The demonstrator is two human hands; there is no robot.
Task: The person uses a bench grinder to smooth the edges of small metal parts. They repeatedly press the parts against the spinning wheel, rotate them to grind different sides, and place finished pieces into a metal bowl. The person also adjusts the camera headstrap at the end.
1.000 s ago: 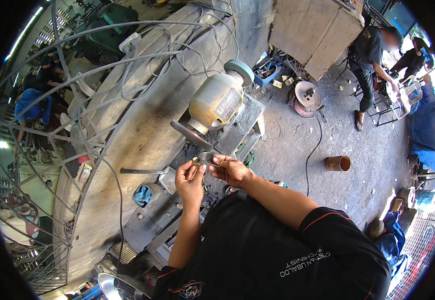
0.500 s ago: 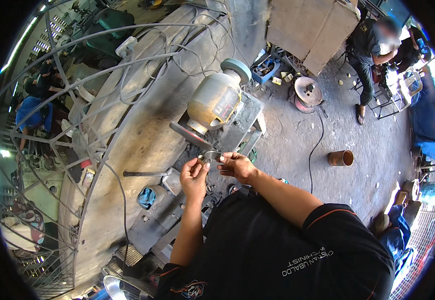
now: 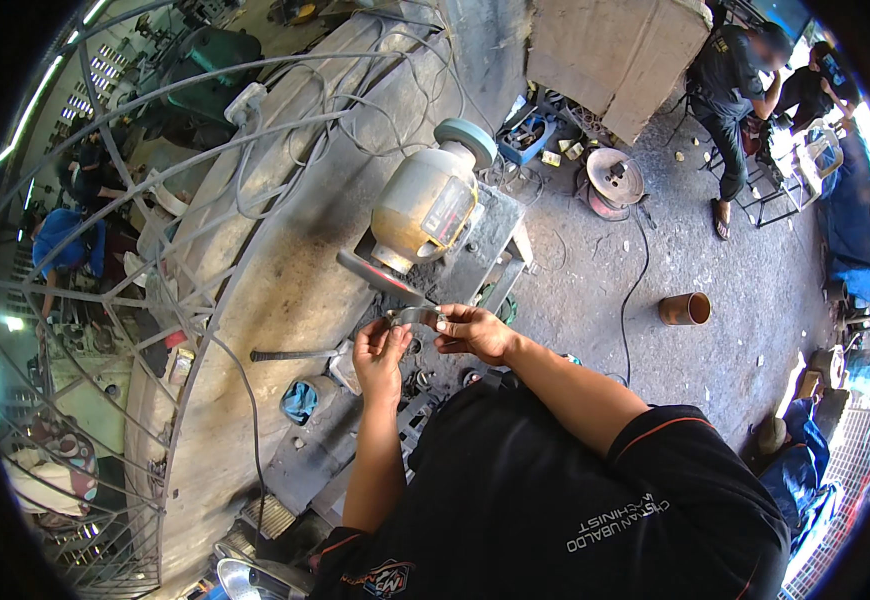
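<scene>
Both hands hold one small curved grey metal piece (image 3: 413, 316) just below the dark wheel (image 3: 383, 277) of a cream-coloured bench grinder (image 3: 422, 207). My left hand (image 3: 381, 350) pinches its left end and my right hand (image 3: 473, 331) grips its right end. The piece sits very close to the wheel's edge; I cannot tell if it touches. The grinder stands on a grey metal stand (image 3: 475, 255), with a second, pale wheel (image 3: 467, 139) at its far end.
A curved metal grille (image 3: 155, 260) and cables run along a dusty slab at the left. A blue rag (image 3: 299, 399) and a rod lie below the grinder. A copper-coloured tube (image 3: 684, 309) and a black cable lie on the concrete floor. Two people work at the upper right.
Both hands stay on the metal piece by the wheel. They sit slightly lower and more to the right in view than a second ago. The person at the upper right has shifted.
</scene>
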